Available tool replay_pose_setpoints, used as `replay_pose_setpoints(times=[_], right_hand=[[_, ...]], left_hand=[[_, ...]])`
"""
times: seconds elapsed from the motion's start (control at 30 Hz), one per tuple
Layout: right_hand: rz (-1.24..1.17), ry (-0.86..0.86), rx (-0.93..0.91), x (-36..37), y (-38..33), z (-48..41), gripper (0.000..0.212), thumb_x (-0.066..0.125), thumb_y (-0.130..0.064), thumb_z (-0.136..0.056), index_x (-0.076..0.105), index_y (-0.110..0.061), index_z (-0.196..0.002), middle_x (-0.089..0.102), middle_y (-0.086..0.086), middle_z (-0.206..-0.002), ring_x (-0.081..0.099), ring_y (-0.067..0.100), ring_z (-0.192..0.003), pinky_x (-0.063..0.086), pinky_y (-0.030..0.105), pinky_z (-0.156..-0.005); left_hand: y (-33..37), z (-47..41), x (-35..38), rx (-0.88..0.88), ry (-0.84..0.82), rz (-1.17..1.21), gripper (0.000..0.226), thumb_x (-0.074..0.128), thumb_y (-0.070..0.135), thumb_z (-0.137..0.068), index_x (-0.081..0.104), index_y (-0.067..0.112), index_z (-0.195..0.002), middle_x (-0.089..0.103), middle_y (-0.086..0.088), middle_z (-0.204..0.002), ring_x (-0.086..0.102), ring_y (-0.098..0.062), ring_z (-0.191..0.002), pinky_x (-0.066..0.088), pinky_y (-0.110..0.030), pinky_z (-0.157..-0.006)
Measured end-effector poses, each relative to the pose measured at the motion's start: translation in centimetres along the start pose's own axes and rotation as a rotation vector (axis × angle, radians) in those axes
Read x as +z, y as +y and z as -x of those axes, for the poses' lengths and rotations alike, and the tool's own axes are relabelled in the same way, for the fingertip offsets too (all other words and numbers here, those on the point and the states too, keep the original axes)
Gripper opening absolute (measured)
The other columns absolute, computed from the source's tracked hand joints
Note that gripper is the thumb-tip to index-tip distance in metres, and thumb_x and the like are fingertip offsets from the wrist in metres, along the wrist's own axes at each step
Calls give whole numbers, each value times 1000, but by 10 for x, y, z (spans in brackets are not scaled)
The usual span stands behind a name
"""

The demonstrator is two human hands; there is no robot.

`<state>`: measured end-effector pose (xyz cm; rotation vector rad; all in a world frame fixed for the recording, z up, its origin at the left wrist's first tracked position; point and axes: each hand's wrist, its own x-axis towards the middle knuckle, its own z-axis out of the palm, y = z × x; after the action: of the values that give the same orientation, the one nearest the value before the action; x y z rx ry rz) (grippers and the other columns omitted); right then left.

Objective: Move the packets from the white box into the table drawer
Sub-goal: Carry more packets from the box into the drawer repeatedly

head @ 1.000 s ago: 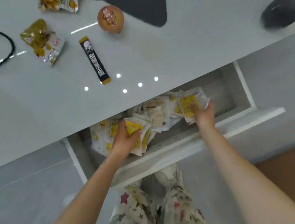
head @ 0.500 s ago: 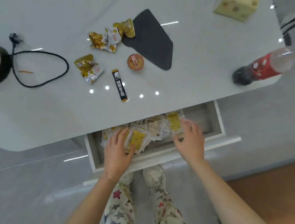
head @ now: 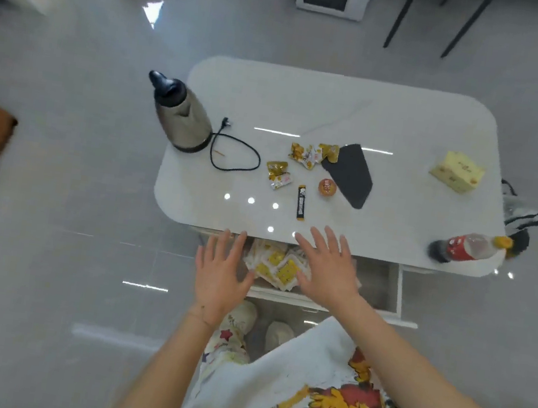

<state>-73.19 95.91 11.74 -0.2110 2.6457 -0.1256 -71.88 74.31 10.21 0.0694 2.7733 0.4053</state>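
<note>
Change: your left hand (head: 221, 273) and right hand (head: 327, 271) have let go of the packets (head: 278, 265) and lifted away, fingers spread, holding nothing | Packets: heaped in the open drawer (head: 384, 285), toward its left end | Task: this load looks delivered.

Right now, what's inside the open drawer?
A pile of white-and-yellow packets lies in the left half of the drawer; its right end looks bare. The left hand and right hand cover the pile's edges, and the tabletop hides the rear part.
</note>
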Motion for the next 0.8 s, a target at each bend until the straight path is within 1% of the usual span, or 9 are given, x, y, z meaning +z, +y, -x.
replay_pose_setpoints(times=[0.07, 0.17, 0.27, 0.37, 0.43, 0.5, 0.67, 0.8], right_hand=[[19, 4, -105, -14, -26, 4, 74, 41, -52, -93, 1, -33, -153, 5, 3, -161, -3, 29, -148, -2, 46, -119], [31, 11, -247, -30, -73, 6, 73, 42, -52, -92, 5, -33, -153, 15, 3, -159, 6, 29, -147, 4, 46, -119], [76, 41, -391, -44, -125, 8, 71, 43, -52, -90, 13, -32, -152, 26, 2, -154, 16, 29, -144, 11, 45, -117], [131, 70, -543, -53, -184, 16, 69, 47, -48, -89, 21, -30, -150, 35, 2, -149, 24, 29, -139, 17, 42, -114], [161, 85, -610, -55, -218, 24, 69, 49, -47, -88, 23, -29, -149, 38, 3, -147, 27, 29, -138, 20, 42, -112], [185, 82, -676, -49, -253, 33, 70, 51, -47, -86, 24, -30, -149, 38, 3, -147, 28, 30, -138, 21, 43, -112], [256, 52, -798, -24, -339, 53, 73, 50, -47, -87, 17, -31, -151, 33, 4, -151, 27, 30, -139, 21, 43, -113], [283, -18, -871, 1, -417, 77, 76, 49, -48, -89, 10, -32, -152, 23, 6, -156, 19, 30, -143, 16, 44, -116]], left_hand=[[-15, 23, -20, -67, 51, 30, 76, 35, 61, -82, 21, 32, -151, 25, -9, -157, 21, -34, -144, 16, -52, -116], [-43, 59, -43, -186, 161, 55, 76, 37, 61, -80, 29, 30, -149, 32, -10, -154, 26, -37, -142, 23, -56, -113], [-74, 98, -60, -320, 219, 55, 78, 37, 62, -79, 30, 28, -149, 31, -10, -155, 26, -37, -142, 24, -55, -112], [-110, 146, -69, -470, 322, 93, 80, 37, 61, -72, 43, 25, -143, 46, -13, -144, 42, -40, -132, 36, -57, -103], [-131, 177, -69, -547, 363, 117, 80, 39, 60, -70, 46, 23, -141, 51, -14, -140, 46, -40, -128, 38, -56, -101], [-153, 210, -69, -630, 392, 143, 81, 38, 61, -71, 43, 24, -143, 48, -13, -143, 43, -39, -131, 36, -54, -105], [-208, 281, -59, -808, 445, 256, 84, 27, 64, -73, 26, 31, -150, 30, -5, -155, 23, -34, -142, 20, -49, -115], [-253, 333, -52, -890, 475, 305, 83, 26, 65, -75, 23, 31, -151, 28, -5, -155, 21, -33, -143, 17, -48, -115]])
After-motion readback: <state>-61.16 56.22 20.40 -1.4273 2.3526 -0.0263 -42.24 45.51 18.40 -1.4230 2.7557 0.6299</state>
